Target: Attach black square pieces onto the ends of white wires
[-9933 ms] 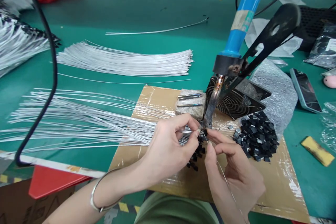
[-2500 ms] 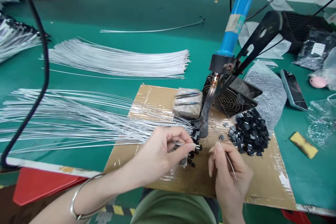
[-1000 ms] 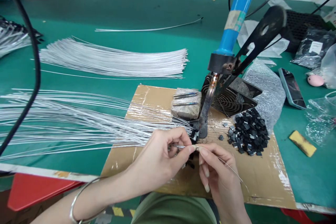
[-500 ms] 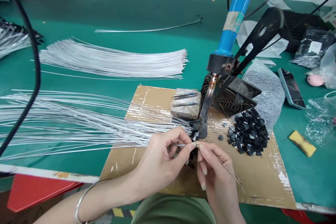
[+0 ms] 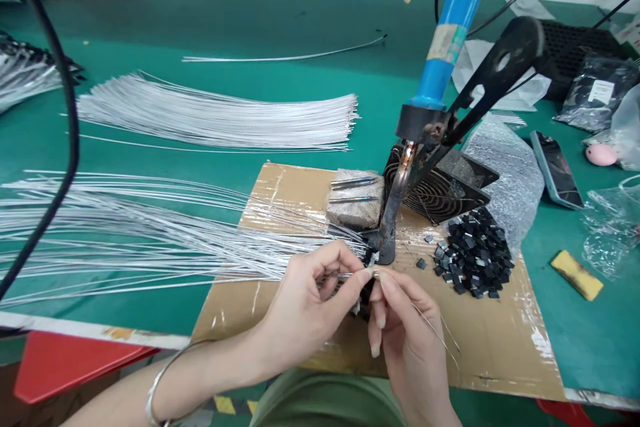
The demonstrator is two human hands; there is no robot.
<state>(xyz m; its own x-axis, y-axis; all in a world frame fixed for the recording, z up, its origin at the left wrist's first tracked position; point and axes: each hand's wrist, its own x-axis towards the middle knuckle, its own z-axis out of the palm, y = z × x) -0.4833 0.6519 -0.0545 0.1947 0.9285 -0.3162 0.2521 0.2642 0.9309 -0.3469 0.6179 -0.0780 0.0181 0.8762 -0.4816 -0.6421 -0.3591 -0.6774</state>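
My left hand [image 5: 320, 297] pinches a thin white wire between thumb and forefinger, just below the soldering iron tip. My right hand [image 5: 413, 330] meets it there, its thumb and forefinger closed on fine bare wire [image 5: 436, 328] whose two strands stick out to the lower right. The exact spot where the fingertips meet is hidden. Above my hands stands a soldering iron [image 5: 397, 207] with a blue handle [image 5: 450, 27], clamped in a black bracket [image 5: 500, 73]. To my left hand's left, a loose spread of white wires [image 5: 150, 233] runs across the mat onto the cardboard [image 5: 520, 347].
Small black square pieces [image 5: 473, 253] are heaped at the right, near a black fan [image 5: 435, 187]. A stone-like block [image 5: 354, 213] carries two metal tips. Behind lies a bundle of white wires [image 5: 215, 117]. A phone [image 5: 556, 170] and a yellow sponge [image 5: 577, 275] are farther right.
My right hand has shifted slightly left and its lower fingers have curled in; the fine strands have swung left and down with it. My left hand stays nearly still.
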